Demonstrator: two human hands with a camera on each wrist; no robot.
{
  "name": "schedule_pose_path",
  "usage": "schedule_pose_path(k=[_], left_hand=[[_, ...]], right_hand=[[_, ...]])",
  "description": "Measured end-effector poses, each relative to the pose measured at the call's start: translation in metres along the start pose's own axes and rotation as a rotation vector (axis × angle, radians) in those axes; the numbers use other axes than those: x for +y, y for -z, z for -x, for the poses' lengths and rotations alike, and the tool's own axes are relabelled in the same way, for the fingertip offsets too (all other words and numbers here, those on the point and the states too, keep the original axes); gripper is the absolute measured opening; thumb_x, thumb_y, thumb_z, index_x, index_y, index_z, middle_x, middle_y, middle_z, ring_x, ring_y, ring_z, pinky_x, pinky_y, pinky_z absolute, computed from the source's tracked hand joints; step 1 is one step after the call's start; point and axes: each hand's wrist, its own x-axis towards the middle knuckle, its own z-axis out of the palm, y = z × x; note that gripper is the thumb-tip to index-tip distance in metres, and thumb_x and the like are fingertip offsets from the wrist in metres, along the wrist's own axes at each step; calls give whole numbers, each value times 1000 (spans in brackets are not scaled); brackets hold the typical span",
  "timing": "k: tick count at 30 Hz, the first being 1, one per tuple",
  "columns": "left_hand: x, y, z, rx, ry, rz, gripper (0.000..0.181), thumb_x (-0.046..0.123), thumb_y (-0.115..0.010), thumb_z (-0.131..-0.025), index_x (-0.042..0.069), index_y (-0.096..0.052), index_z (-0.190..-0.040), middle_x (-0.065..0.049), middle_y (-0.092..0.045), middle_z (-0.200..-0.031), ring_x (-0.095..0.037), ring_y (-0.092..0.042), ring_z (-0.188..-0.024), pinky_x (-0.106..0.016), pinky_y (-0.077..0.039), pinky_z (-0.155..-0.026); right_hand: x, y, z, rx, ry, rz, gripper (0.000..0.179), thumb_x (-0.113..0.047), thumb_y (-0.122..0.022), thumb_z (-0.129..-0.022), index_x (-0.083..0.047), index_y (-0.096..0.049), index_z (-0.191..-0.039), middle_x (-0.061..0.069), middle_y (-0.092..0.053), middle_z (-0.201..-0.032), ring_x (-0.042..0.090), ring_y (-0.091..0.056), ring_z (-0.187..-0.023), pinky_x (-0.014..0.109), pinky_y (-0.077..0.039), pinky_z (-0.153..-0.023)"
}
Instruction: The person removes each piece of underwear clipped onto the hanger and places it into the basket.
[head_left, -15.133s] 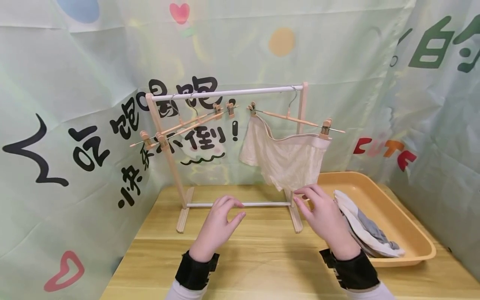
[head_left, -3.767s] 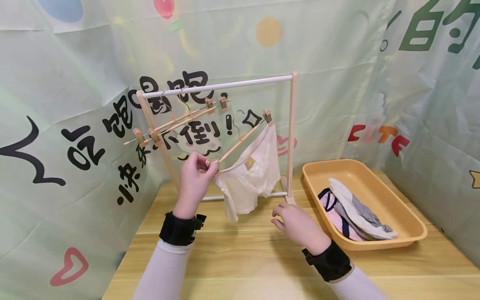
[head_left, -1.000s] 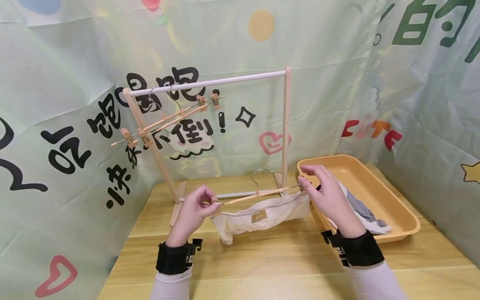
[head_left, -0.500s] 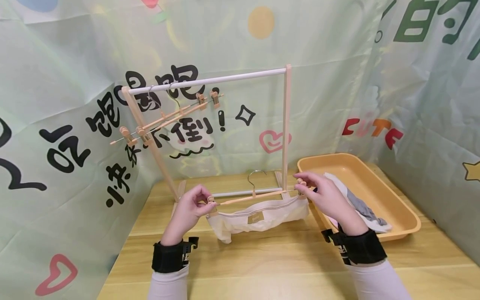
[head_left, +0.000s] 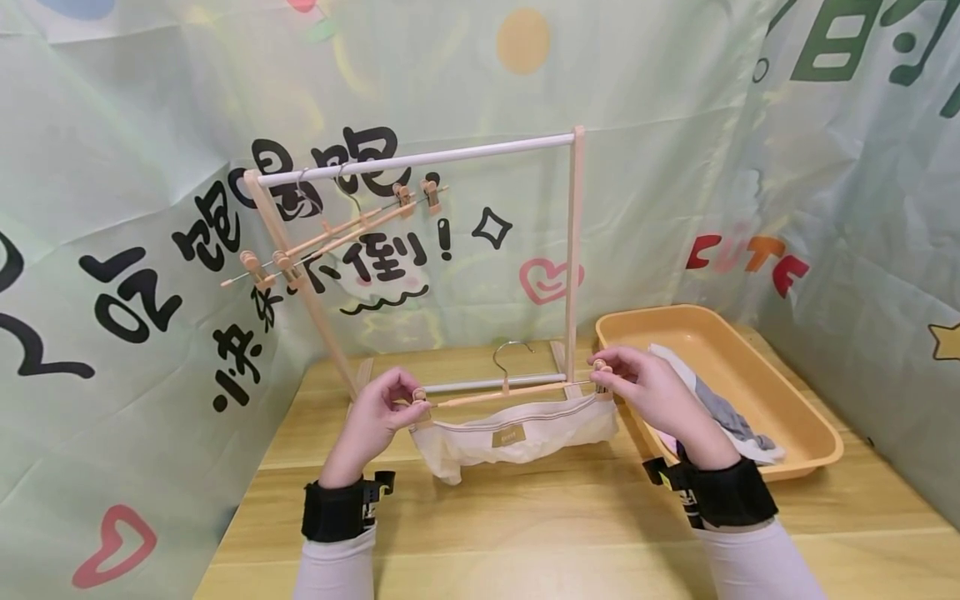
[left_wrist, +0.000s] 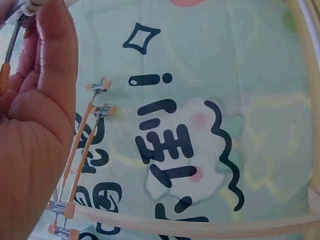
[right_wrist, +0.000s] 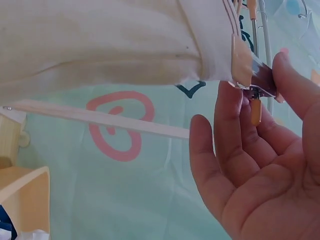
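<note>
Cream-coloured shorts (head_left: 555, 429) with a tan label on the waistband hang from a wooden clip hanger (head_left: 480, 397), its metal hook pointing up. My left hand (head_left: 375, 425) pinches the hanger's left clip (head_left: 420, 395) between thumb and fingers. At the other end, my right hand (head_left: 663, 404) holds the right clip (head_left: 602, 372). In the right wrist view this clip (right_wrist: 242, 62) still bites the waistband, with the thumb on one side and fingers on the other. The left wrist view shows the left hand (left_wrist: 40, 120) but hardly any of its clip.
Behind the hands stands a small wooden rack (head_left: 575, 250) with a white top rail (head_left: 465, 154). Two bare clip hangers (head_left: 345, 233) hang at its left. On the right is an orange tray (head_left: 795, 400) with white and grey clothes (head_left: 720, 408).
The hanger with the shorts has come off the rail and is now held low in front. The right hand, free before, has taken the right clip; lately both hands shifted slightly left.
</note>
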Motion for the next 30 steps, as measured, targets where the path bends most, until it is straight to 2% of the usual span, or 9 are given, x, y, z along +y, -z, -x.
schedule_pose_path(k=[5,9,10,12,17,20,24,30], left_hand=[[-1,1,1,19,-21,-54,19,10,-71,-83,2,-58,-95,-11,-60,-85,-16,-59,-76,-25,-53,-63],[0,0,1,18,-30,-90,20,13,-70,-85,3,-58,-98,-12,-63,-86,-18,-60,-79,-31,-54,-66],[0,0,0,16,-28,-97,19,13,-69,-85,4,-58,-98,-12,-64,-87,-18,-61,-80,-32,-54,-67],[10,-1,1,8,-11,-117,19,10,-68,-86,1,-58,-100,-14,-66,-88,-20,-62,-82,-37,-55,-71],[11,-2,0,2,30,-162,19,9,-64,-89,-2,-58,-104,-16,-66,-92,-23,-61,-85,-46,-53,-75],[0,-2,-1,4,38,-168,20,16,-64,-90,3,-59,-106,-13,-66,-92,-20,-60,-85,-45,-52,-75],[-2,-2,0,-1,47,-188,21,20,-63,-91,6,-59,-106,-10,-66,-92,-18,-60,-86,-44,-52,-76],[-1,-4,1,-21,81,-228,23,19,-62,-92,5,-59,-110,-11,-67,-97,-18,-60,-89,-46,-53,-79]], right_hand=[[-4,2,1,63,30,12,22,-22,-65,-89,-7,-64,-105,9,-69,-92,18,-60,-76,32,-53,-63],[-6,3,2,115,69,17,22,-20,-66,-89,-6,-65,-105,10,-70,-92,15,-61,-78,29,-54,-65],[-6,3,2,128,78,19,22,-20,-66,-89,-5,-65,-104,9,-70,-91,15,-61,-78,29,-54,-65],[-7,3,1,148,92,25,21,-20,-66,-88,-6,-66,-104,9,-70,-90,14,-61,-77,28,-54,-66],[-11,3,2,183,107,35,21,-21,-67,-87,-7,-67,-103,7,-70,-88,13,-60,-77,25,-53,-65],[-13,3,2,199,116,44,22,-20,-68,-86,-6,-67,-104,8,-70,-88,13,-59,-78,24,-54,-65],[-16,2,3,219,120,47,23,-19,-69,-86,-5,-68,-104,8,-70,-88,13,-59,-79,23,-53,-65],[-19,0,5,260,120,31,21,-19,-70,-84,-8,-69,-102,6,-69,-87,11,-58,-77,18,-50,-63]])
